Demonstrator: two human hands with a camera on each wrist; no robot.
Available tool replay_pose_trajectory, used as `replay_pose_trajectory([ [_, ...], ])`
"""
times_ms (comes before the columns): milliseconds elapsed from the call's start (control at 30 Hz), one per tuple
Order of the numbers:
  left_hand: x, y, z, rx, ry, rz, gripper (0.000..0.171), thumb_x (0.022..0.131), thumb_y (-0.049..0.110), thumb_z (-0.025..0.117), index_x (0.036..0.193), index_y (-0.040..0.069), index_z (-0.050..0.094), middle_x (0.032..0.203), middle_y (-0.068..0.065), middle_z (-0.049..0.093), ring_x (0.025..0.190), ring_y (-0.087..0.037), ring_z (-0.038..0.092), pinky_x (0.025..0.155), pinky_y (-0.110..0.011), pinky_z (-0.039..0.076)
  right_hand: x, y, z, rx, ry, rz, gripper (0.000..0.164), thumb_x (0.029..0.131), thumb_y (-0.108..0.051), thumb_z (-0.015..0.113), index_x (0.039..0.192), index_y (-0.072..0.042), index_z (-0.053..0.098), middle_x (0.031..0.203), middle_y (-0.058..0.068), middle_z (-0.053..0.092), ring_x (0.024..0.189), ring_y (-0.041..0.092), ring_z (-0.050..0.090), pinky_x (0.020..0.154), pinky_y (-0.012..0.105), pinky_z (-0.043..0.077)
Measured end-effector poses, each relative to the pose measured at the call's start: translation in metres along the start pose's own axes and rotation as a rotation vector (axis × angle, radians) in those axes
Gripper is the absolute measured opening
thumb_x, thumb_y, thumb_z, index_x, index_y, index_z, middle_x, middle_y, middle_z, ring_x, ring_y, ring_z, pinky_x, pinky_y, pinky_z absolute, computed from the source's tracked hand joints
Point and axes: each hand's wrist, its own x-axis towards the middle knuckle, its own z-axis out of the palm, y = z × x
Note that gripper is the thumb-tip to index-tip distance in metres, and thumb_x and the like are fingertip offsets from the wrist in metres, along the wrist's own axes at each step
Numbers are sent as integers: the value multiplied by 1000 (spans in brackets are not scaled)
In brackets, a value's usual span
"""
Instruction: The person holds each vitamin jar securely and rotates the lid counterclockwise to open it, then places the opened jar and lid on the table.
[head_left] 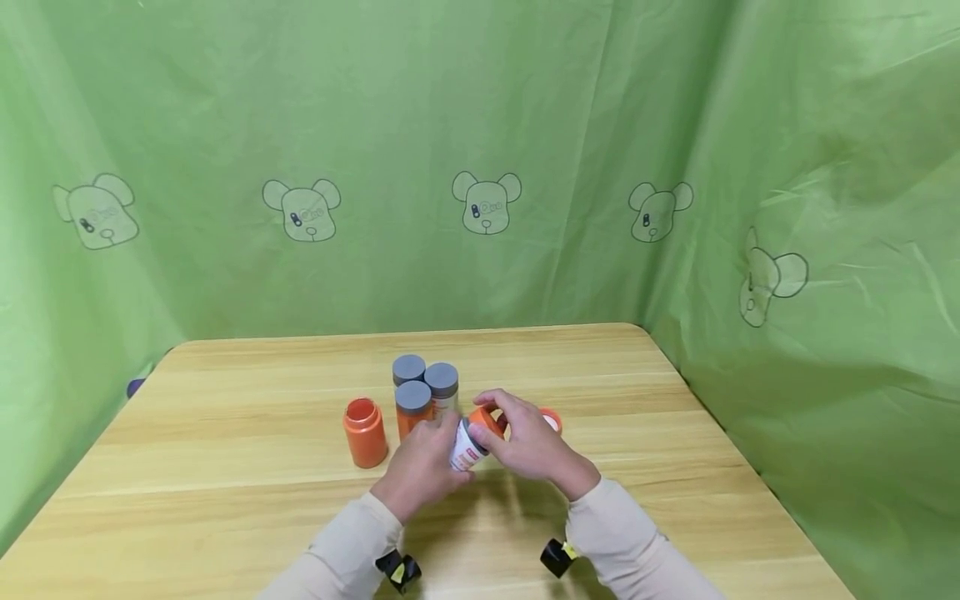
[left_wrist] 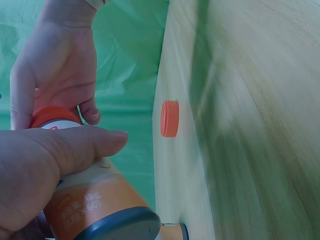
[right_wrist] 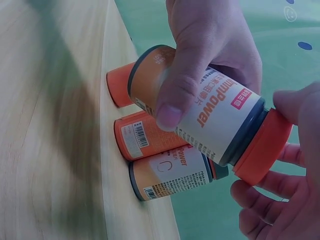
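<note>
My left hand [head_left: 425,467] grips the body of a supplement bottle [head_left: 467,450] with a white and orange label, tilted above the table. In the right wrist view, the thumb lies along the label of this bottle [right_wrist: 220,117]. An orange cap [right_wrist: 262,147] sits at its dark neck, with the fingers and thumb of my right hand [right_wrist: 295,195] around it. From the left wrist view, the dark base of the bottle [left_wrist: 122,225] faces the camera, and my right hand [left_wrist: 60,65] is at the capped end.
An orange bottle without a cap [head_left: 365,437] stands left of the hands. Several grey-capped bottles [head_left: 413,398] are grouped just behind the left hand. Another orange cap [left_wrist: 170,119] lies on the wooden table [head_left: 247,417], right of the right hand. Green curtains [head_left: 390,100] surround the table.
</note>
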Motion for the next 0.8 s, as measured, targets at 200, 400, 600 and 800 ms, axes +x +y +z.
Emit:
replay_pose_trajectory([
  [200,0,1,0,5,-2,1,62,67,22,90,114,4,53,89,-7,62,75,-19,59,64,-29,52,-1,1,-2,21,-9,-66,37,93,-19,63,126,-7,54,110,3,59,88,18,56,71,36,51],
  [400,0,2,-1,6,3,10,61,66,22,90,112,5,53,88,-5,61,74,-18,59,63,-28,52,-2,1,-3,0,4,-108,40,93,-20,62,128,-3,52,116,8,58,93,21,57,75,40,51],
  [600,0,4,-2,8,8,18,61,66,22,91,111,5,54,87,-5,61,74,-17,59,64,-28,51,-1,2,-2,-16,8,-24,37,99,-31,56,124,-5,55,109,6,61,76,15,55,67,32,50],
  [800,0,5,-2,13,-3,10,61,66,23,90,111,5,54,88,-5,61,75,-18,59,64,-28,51,-1,2,-3,4,-1,-30,34,98,-27,57,124,-5,55,108,6,62,77,16,56,67,32,50],
])
